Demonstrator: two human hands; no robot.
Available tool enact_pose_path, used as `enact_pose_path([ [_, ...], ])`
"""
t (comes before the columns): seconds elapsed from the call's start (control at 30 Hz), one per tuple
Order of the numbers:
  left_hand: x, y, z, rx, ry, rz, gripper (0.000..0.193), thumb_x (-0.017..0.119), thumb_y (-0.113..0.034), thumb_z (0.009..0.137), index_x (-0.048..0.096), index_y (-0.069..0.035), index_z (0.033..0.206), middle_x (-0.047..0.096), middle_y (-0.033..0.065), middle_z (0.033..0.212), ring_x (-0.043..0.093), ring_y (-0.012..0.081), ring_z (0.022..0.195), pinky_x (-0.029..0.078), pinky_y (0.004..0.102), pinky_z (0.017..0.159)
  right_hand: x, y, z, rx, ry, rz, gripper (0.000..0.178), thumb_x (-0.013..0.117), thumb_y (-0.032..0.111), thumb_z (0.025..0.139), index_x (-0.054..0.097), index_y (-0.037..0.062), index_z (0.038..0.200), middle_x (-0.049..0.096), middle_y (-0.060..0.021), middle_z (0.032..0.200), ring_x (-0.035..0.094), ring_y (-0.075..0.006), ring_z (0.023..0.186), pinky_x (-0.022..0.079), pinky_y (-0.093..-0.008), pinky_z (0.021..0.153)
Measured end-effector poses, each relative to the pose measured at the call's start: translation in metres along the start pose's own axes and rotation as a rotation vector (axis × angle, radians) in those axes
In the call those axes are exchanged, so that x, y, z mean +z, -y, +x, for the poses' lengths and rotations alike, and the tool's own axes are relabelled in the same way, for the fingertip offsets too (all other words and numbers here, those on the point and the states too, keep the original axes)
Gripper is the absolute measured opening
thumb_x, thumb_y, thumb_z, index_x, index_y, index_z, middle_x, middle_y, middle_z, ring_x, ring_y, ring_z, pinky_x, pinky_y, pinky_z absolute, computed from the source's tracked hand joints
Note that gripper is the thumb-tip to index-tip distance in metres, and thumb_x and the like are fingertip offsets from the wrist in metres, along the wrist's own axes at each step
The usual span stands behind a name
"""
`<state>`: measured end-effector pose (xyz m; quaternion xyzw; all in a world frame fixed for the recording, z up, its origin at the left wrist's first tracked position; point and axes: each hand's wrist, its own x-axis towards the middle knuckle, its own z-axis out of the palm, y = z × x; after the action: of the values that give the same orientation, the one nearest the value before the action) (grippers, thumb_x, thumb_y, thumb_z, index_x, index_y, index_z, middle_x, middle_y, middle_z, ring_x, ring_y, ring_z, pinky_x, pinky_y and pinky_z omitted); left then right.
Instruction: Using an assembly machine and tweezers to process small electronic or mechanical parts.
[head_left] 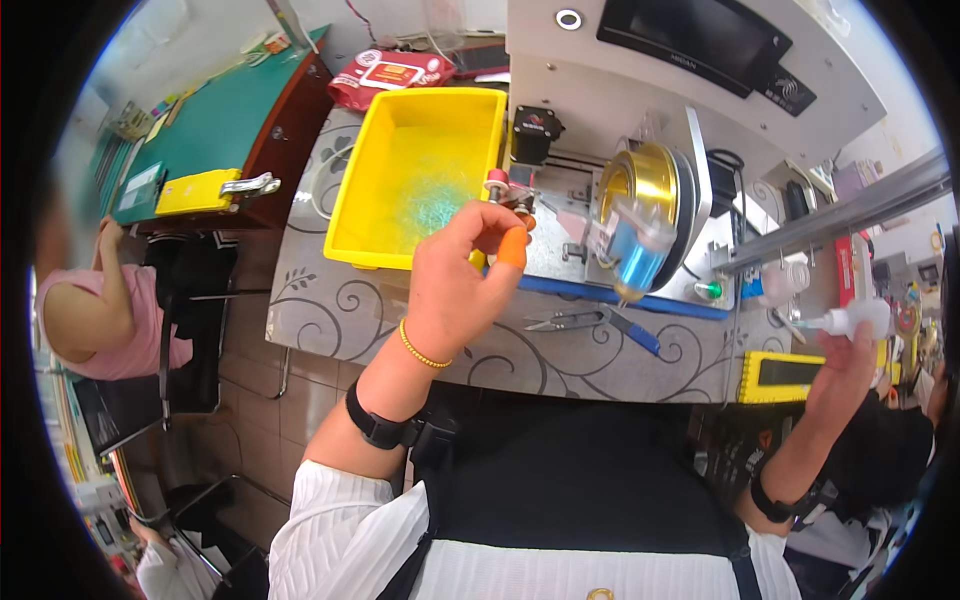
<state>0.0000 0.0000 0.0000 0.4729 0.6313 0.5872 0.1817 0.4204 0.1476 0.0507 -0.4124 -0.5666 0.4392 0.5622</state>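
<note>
- Fingers, right hand (843, 372): closed about one bottle (855, 319), white; nozzle pointing left, long axis roughly crosswise.
- Fingers, left hand (455, 275): thumb and forefinger curled toward each other, one orange cot (512, 250); cannot tell whether anything is pinched.
- Rollers (497, 178), at least two: just beyond left fingers; left hand nearer.
- Bottle lies well right of rollers, past one gold spool (655, 180).
- Bin (385, 258), yellow: one, left of rollers.
- Snips (603, 318): one pair, nearer the body.
</note>
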Motion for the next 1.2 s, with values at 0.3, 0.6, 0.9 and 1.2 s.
enact_pose_path([
  [0.3, -0.002, 0.011, 0.009, 0.177, -0.009, 0.103, 0.011, 0.068, -0.001, 0.081, 0.063, -0.002, 0.090, 0.071, 0.0079, 0.084, 0.069, 0.0165, 0.074, 0.053, 0.0266, 0.069, 0.167, 0.033, -0.023, -0.152, 0.276, 0.130, 0.044, 0.059, 0.020, 0.094, 0.046, -0.0050, 0.128, 0.064, -0.0182, 0.105, 0.065, -0.0253, 0.095, 0.052, -0.0401, 0.086],
  [0.6, -0.005, 0.023, 0.010, 0.352, -0.056, 0.261, 0.019, 0.071, 0.000, 0.070, 0.065, -0.008, 0.087, 0.067, 0.0060, 0.078, 0.065, 0.0250, 0.069, 0.051, 0.0323, 0.063, 0.242, 0.024, -0.014, -0.431, 0.364, -0.135, 0.045, 0.068, 0.006, 0.089, 0.044, -0.0033, 0.126, 0.060, -0.0109, 0.112, 0.061, -0.0133, 0.096, 0.049, -0.0273, 0.085],
  [0.9, -0.003, 0.025, 0.014, 0.430, -0.075, 0.277, 0.022, 0.072, 0.001, 0.068, 0.063, -0.009, 0.085, 0.066, 0.0053, 0.076, 0.063, 0.0259, 0.067, 0.049, 0.0335, 0.061, 0.265, 0.027, -0.012, -0.528, 0.544, -0.271, 0.042, 0.064, 0.014, 0.094, 0.044, -0.0020, 0.127, 0.058, -0.0105, 0.113, 0.060, -0.0149, 0.101, 0.047, -0.0284, 0.090],
  [1.2, -0.002, 0.028, 0.014, 0.423, -0.084, 0.236, 0.020, 0.071, 0.001, 0.069, 0.061, -0.009, 0.083, 0.065, 0.0059, 0.075, 0.063, 0.0258, 0.065, 0.049, 0.0333, 0.060, 0.268, 0.024, -0.012, -0.516, 0.538, -0.294, 0.043, 0.066, 0.016, 0.095, 0.044, -0.0026, 0.127, 0.058, -0.0107, 0.113, 0.059, -0.0150, 0.102, 0.046, -0.0278, 0.090],
])
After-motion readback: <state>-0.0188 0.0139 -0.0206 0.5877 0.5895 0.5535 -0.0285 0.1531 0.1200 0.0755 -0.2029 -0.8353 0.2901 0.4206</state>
